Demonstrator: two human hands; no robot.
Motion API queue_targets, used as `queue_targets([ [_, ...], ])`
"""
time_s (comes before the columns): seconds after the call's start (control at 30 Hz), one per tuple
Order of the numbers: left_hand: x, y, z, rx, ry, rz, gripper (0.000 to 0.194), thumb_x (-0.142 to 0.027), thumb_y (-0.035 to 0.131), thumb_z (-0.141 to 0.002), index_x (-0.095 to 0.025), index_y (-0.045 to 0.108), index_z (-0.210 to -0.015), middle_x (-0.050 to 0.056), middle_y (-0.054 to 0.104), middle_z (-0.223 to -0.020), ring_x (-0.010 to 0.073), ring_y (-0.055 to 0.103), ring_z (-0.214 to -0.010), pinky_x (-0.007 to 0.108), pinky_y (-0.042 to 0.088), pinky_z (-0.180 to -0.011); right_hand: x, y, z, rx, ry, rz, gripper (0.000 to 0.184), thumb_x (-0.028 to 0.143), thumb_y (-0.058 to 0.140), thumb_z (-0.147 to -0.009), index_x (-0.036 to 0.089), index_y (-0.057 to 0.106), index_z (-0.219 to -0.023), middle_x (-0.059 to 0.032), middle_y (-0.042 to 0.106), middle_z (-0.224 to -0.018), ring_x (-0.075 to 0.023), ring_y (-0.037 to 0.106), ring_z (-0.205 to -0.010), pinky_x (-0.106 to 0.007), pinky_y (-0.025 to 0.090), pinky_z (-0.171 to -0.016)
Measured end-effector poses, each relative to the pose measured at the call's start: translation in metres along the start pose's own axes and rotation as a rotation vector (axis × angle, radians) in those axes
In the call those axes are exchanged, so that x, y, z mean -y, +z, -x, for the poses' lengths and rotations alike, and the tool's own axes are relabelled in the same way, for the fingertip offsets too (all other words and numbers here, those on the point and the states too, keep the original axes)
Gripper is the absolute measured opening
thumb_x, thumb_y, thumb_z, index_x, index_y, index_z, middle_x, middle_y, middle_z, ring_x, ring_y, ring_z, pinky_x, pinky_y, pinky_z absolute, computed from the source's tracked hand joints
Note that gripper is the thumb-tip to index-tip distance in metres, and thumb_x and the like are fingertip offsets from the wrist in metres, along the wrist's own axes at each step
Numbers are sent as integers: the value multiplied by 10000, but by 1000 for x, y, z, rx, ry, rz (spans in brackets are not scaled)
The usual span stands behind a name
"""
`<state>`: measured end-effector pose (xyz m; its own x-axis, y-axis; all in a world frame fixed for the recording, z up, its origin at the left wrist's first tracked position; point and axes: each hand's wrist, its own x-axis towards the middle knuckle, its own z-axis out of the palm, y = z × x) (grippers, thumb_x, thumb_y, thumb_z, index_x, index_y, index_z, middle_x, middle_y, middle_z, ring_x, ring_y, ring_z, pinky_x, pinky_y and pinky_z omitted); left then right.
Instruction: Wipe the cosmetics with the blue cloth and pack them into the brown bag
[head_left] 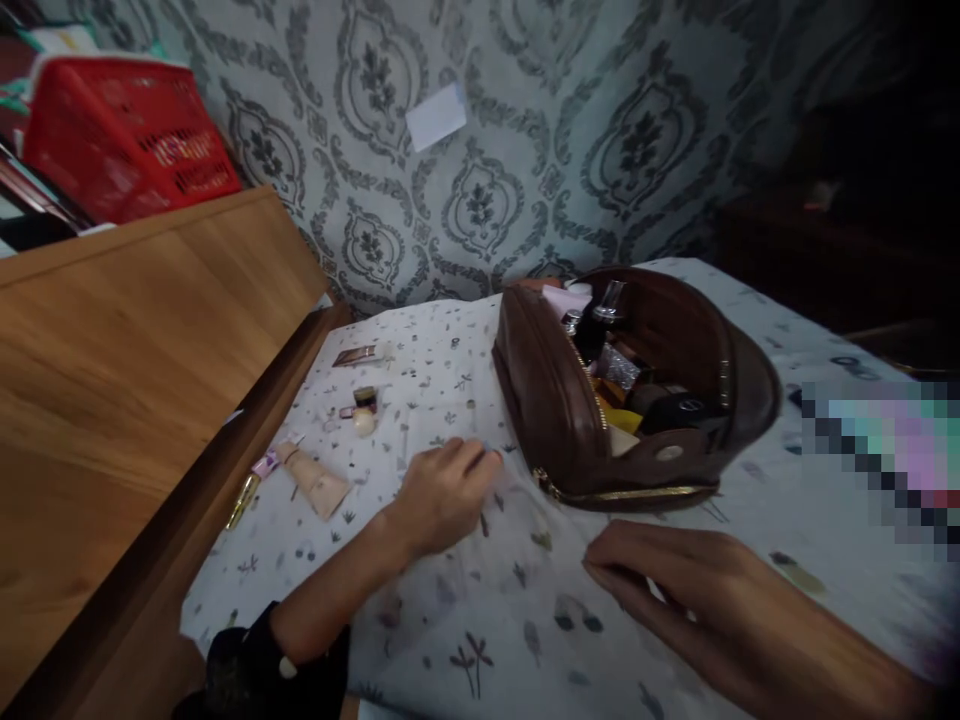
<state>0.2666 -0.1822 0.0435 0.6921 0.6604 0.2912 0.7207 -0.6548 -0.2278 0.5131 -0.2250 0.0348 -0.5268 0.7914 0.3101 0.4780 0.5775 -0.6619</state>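
Note:
A brown cosmetic bag (551, 390) lies unzipped on the patterned cloth (420, 380), packed with several bottles, a glittery item (621, 368) and dark round cases. Just left of its front corner is my left hand (448, 495), fingers curled closed; what they hold, if anything, is hidden. In front of the bag, my right hand (675, 575) has thumb and fingertips pressed together near the cloth, and I cannot make out anything between them. Left of my left hand lie a beige tube (313, 480), a gold-and-pink tube (251, 487), small jars (364, 412) and a brown-labelled tube (356, 356).
A wooden panel (150, 310) borders the left side, with a red basket (131, 135) beyond it. Grey patterned wallpaper (480, 200) with a white plate (437, 117) rises behind. At the right edge is a blurred-out pixelated object (892, 440).

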Motion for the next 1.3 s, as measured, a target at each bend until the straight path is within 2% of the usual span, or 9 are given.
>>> queue_targets([
  [0.13, 54, 8, 18, 40, -273, 46, 322, -48, 440, -829, -175, 590, -1085, 74, 668, -1019, 214, 654, -919, 310, 546, -764, 9, 21, -17, 155, 14, -4, 297, 246, 431, -967, 199, 649, -770, -55, 675, -703, -162, 621, -602, -278, 465, -574],
  [0.27, 131, 8, 32, 110, -791, 74, 393, -83, 446, -861, -196, 550, -1222, 75, 666, -1209, 209, 622, -1106, 316, 474, -972, 12, 41, -37, 221, 32, -45, 269, 208, 428, -943, 182, 628, -764, -41, 665, -717, -141, 581, -610, -259, 421, -576],
  [0.37, 179, 13, 42, 206, -939, 44, 387, -115, 440, -870, -137, 574, -1232, 165, 666, -1226, 284, 610, -1164, 374, 466, -961, 18, 54, -56, 239, 54, -84, 234, 192, 447, -907, 177, 607, -737, -17, 615, -659, -126, 515, -571, -247, 377, -550],
  [0.47, 204, 30, 53, 349, -1001, 81, 304, -147, 540, -803, -134, 668, -1078, 194, 710, -1123, 336, 649, -1097, 399, 486, -899, 24, 67, -75, 228, 99, -164, 210, 206, 475, -882, 175, 591, -709, 3, 569, -609, -120, 489, -564, -235, 364, -545],
  [0.6, 214, 50, 64, 419, -988, 163, 302, -180, 558, -782, -186, 682, -1057, 136, 724, -1136, 302, 657, -1085, 360, 482, -888, 24, 87, -90, 213, 180, -304, 182, 219, 485, -865, 171, 584, -720, 3, 588, -616, -123, 526, -577, -235, 385, -572],
  [0.73, 218, 54, 71, 399, -915, 264, 287, -241, 581, -785, -199, 673, -1053, 96, 730, -1103, 267, 652, -1029, 318, 479, -853, 14, 102, -89, 170, 231, -362, 172, 244, 495, -851, 176, 571, -713, 12, 575, -579, -128, 520, -565, -244, 380, -585],
  [0.87, 216, 52, 72, 325, -876, 348, 364, -280, 628, -756, -198, 645, -1110, 75, 721, -1049, 268, 631, -995, 334, 474, -857, 3, 107, -85, 127, 231, -401, 164, 273, 512, -843, 176, 576, -728, 13, 564, -580, -130, 513, -569, -249, 380, -586],
  [1.07, 200, 48, 63, 188, -746, 596, 359, -253, 574, -777, -148, 659, -1110, 55, 712, -1032, 221, 619, -985, 303, 472, -904, 0, 105, -82, 106, 255, -448, 155, 281, 521, -826, 177, 572, -724, 24, 538, -567, -120, 506, -557, -247, 380, -580],
  [1.3, 186, 39, 63, 83, -728, 792, 445, -309, 530, -814, -110, 603, -1205, 71, 726, -1011, 195, 643, -868, 270, 508, -755, 1, 105, -84, 83, 292, -624, 215, 359, 573, -806, 165, 560, -716, 6, 573, -642, -99, 522, -536, -234, 403, -542],
])
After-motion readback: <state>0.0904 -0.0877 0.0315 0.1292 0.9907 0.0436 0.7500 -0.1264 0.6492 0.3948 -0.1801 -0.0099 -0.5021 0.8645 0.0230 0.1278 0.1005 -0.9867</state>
